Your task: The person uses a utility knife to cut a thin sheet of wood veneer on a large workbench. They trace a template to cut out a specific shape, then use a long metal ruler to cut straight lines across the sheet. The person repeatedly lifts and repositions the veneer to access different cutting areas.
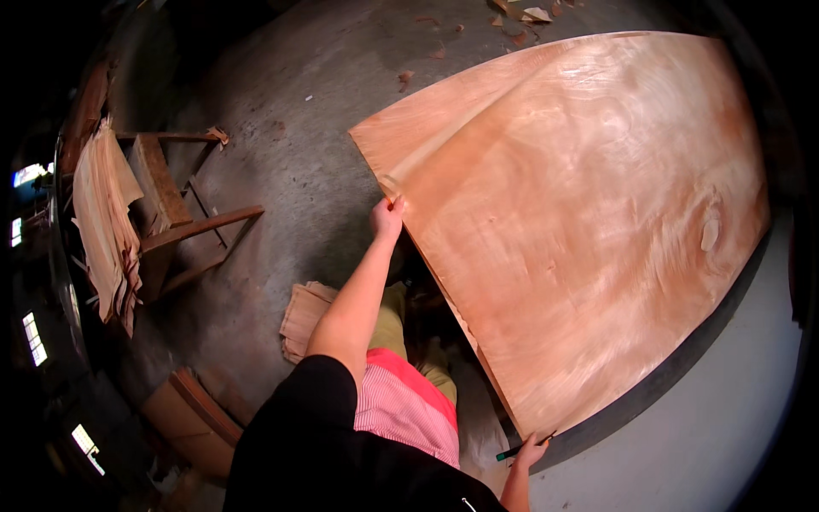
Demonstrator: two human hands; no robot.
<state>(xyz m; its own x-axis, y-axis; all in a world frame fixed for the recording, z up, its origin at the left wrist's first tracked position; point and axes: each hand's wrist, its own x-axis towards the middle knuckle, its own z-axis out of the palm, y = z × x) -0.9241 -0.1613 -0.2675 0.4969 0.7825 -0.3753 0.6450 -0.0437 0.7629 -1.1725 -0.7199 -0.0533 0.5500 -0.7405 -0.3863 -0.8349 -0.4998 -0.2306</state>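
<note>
A large reddish-tan wood veneer sheet covers a stack in front of me and to the right. My left hand pinches its near edge toward the left, where a raised ripple runs away from the fingers across the sheet. At the near right corner, my right hand is closed round a slim black tool with a green end. The tool's other end lies by the corner of the sheet; its exact kind is too small to tell.
On the left stands a wooden frame stand with thin veneer strips draped over it. Veneer pieces lie low beside my left arm, and a curved brown board is at lower left. Scraps litter the concrete floor.
</note>
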